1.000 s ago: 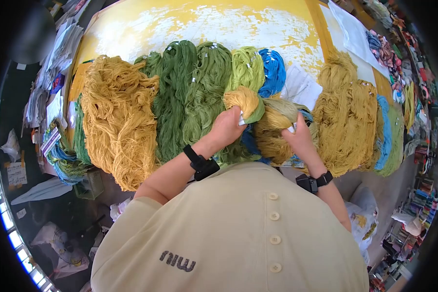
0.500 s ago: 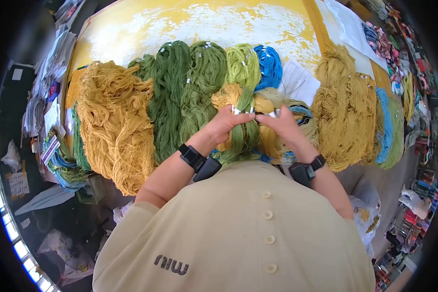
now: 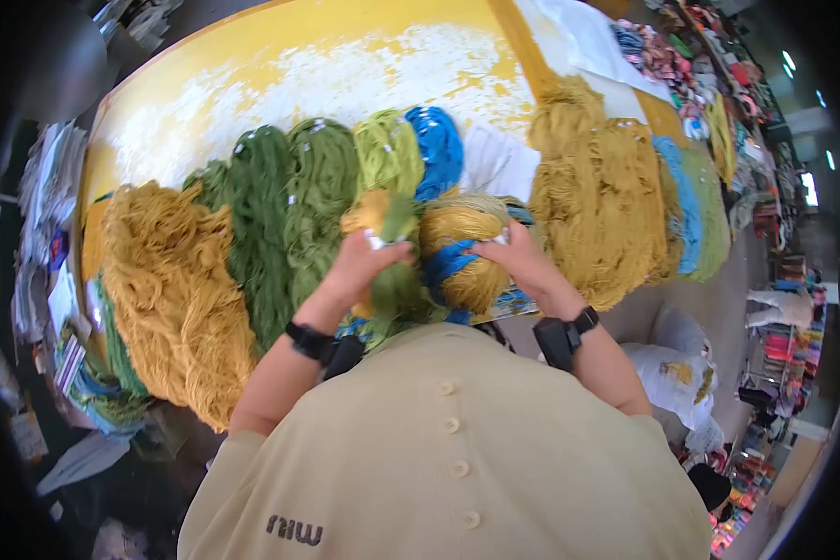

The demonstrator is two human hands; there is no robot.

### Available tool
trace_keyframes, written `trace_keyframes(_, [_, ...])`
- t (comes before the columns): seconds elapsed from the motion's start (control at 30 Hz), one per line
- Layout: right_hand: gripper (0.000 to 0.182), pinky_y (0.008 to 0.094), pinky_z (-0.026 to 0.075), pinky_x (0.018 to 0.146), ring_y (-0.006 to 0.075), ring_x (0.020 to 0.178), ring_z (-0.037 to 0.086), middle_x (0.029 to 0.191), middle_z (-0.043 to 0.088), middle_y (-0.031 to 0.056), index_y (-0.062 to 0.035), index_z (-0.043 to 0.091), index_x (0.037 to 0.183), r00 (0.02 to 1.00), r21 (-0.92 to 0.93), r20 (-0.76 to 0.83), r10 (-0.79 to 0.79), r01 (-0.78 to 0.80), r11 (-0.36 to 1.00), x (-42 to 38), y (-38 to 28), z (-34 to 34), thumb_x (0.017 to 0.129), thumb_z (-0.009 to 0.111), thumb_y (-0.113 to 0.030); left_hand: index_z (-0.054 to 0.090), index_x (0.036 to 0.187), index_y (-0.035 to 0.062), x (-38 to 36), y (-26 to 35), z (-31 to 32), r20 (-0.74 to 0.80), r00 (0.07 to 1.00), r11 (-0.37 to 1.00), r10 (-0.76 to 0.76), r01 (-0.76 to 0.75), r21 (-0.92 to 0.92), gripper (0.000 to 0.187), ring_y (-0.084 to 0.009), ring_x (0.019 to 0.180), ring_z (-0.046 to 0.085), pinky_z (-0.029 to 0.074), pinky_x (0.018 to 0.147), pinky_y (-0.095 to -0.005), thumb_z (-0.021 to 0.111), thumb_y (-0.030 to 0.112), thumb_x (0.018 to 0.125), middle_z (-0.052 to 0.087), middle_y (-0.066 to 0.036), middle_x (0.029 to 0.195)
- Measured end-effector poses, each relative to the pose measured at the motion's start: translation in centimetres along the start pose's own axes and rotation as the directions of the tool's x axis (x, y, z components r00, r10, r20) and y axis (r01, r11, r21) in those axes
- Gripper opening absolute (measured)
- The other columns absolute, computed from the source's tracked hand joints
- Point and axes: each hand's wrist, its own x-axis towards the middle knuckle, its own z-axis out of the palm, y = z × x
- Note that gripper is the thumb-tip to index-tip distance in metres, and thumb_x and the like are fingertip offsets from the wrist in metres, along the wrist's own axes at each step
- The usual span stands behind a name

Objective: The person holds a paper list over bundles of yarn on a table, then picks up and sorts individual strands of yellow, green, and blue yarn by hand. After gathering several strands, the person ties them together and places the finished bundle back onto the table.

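My left hand point(image 3: 357, 269) is closed on a green and yellow yarn bundle point(image 3: 394, 280), which is smeared by motion. My right hand point(image 3: 525, 265) grips the side of a tan yarn bundle point(image 3: 465, 224) with a blue strand band point(image 3: 450, 261) across it. Its thumb lies over the front, and the other fingers are partly hidden behind the yarn. The two bundles hang side by side close to my chest, at the table's near edge. White patches show at the fingers of both hands.
Yellow-gold yarn point(image 3: 173, 289), dark green skeins point(image 3: 259, 224), a lime skein point(image 3: 388, 154) and a blue skein point(image 3: 435, 154) lie along the table point(image 3: 280, 56). White paper point(image 3: 497, 163) and tan yarn point(image 3: 602, 201) are to the right. A plastic bag point(image 3: 672, 373) stands below.
My hands have moved apart, and the two bundles have separated. The right one has turned, showing its tan side and blue band. The whole view has shifted.
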Motion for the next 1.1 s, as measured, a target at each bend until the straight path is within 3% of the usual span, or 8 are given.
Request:
trace_keyframes(0.2, [0.029, 0.0304, 0.053, 0.076, 0.0178, 0.081, 0.065, 0.096, 0.065, 0.0082, -0.0009, 0.059, 0.11, 0.857, -0.3, -0.458, -0.236, 0.101, 0.949, -11.4, -11.8, -16.2, 0.084, 0.064, -0.013, 0.063, 0.093, 0.0082, -1.6, -1.2, -9.1, -0.31, 0.948, 0.953, -0.067, -0.031, -0.302, 0.012, -0.0088, 0.068, 0.058, 0.047, 0.062, -0.0257, 0.07, 0.015, 0.086, 0.061, 0.003, 0.077])
trace_keyframes(0.43, [0.02, 0.0311, 0.051, 0.063, 0.0157, 0.076, 0.064, 0.09, 0.068, 0.0059, -0.0025, 0.066, 0.101, 0.05, -0.722, -0.616, -0.786, 0.362, 0.589, -21.8, -32.7, -23.8, 0.084, 0.069, -0.014, 0.062, 0.097, 0.0079, -3.2, -2.8, -12.0, -0.46, 0.883, 0.936, -0.094, -0.079, -0.343, 0.01, -0.0105, 0.067, 0.057, 0.047, 0.06, -0.0252, 0.066, 0.013, 0.089, 0.06, 0.0, 0.08])
trace_keyframes(0.5, [0.022, 0.031, 0.051, 0.065, 0.0167, 0.079, 0.066, 0.092, 0.069, 0.006, -0.0032, 0.066, 0.101, -0.088, -0.839, -0.543, -0.835, 0.084, 0.537, -22.7, -36.6, -24.7, 0.083, 0.071, -0.016, 0.062, 0.099, 0.0067, -2.9, -3.7, -11.8, -0.419, 0.899, 0.909, -0.126, -0.064, -0.411, 0.012, -0.0117, 0.068, 0.057, 0.048, 0.06, -0.0262, 0.065, 0.014, 0.09, 0.061, 0.0, 0.081])
trace_keyframes(0.6, [0.049, 0.039, 0.052, 0.074, 0.0276, 0.084, 0.067, 0.095, 0.068, 0.0183, 0.0004, 0.061, 0.107, -0.003, -0.874, -0.344, -0.939, -0.364, 0.321, -20.8, -37.7, -26.5, 0.075, 0.075, -0.033, 0.062, 0.098, 0.0067, -3.2, -3.3, -10.1, -0.349, 0.932, 0.904, -0.099, -0.062, -0.422, 0.011, -0.0102, 0.067, 0.055, 0.046, 0.06, -0.0265, 0.065, 0.014, 0.091, 0.058, 0.001, 0.078])
trace_keyframes(0.93, [0.059, 0.0491, 0.05, 0.081, 0.0453, 0.095, 0.061, 0.102, 0.063, 0.0292, -0.0004, 0.043, 0.123, 0.701, -0.831, -0.518, -0.49, -0.277, 0.482, 1.6, -2.2, -24.1, 0.077, 0.069, -0.026, 0.06, 0.094, 0.0082, -7.3, 3.1, -3.9, -0.358, 0.922, 0.971, 0.146, -0.064, 0.23, 0.013, -0.0051, 0.065, 0.044, 0.033, 0.057, -0.0225, 0.063, 0.016, 0.083, 0.05, 0.006, 0.074])
trace_keyframes(1.0, [0.053, 0.0469, 0.051, 0.079, 0.0428, 0.094, 0.061, 0.103, 0.064, 0.0234, -0.0026, 0.049, 0.12, 0.77, -0.911, -0.187, -0.61, 0.096, 0.402, 4.0, 6.8, -24.1, 0.077, 0.07, -0.027, 0.059, 0.089, 0.0082, -8.2, 7.6, -0.2, -0.269, 0.952, 0.949, 0.146, -0.058, 0.311, 0.01, -0.0059, 0.062, 0.046, 0.034, 0.056, -0.0233, 0.063, 0.015, 0.083, 0.051, 0.007, 0.071])
trace_keyframes(1.07, [0.048, 0.0473, 0.052, 0.075, 0.0409, 0.086, 0.065, 0.096, 0.067, 0.0194, -0.0054, 0.05, 0.115, 0.938, -0.866, -0.33, -0.106, -0.256, 0.43, 4.8, 11.6, -23.9, 0.077, 0.071, -0.025, 0.06, 0.091, 0.006, -7.9, 11.2, 1.4, -0.244, 0.96, 0.913, 0.137, -0.027, 0.408, 0.011, -0.0061, 0.064, 0.05, 0.038, 0.057, -0.0235, 0.064, 0.012, 0.082, 0.055, 0.004, 0.07])
trace_keyframes(1.1, [0.051, 0.0475, 0.053, 0.074, 0.0402, 0.082, 0.066, 0.093, 0.068, 0.018, -0.0058, 0.047, 0.118, 0.841, -0.811, -0.45, -0.301, -0.244, 0.532, 4.4, 12.1, -22.2, 0.077, 0.071, -0.024, 0.061, 0.095, 0.0044, -7.6, 13.3, 2.9, -0.27, 0.948, 0.924, 0.168, -0.056, 0.378, 0.014, -0.0064, 0.064, 0.053, 0.04, 0.057, -0.0236, 0.065, 0.009, 0.082, 0.057, 0.003, 0.072])
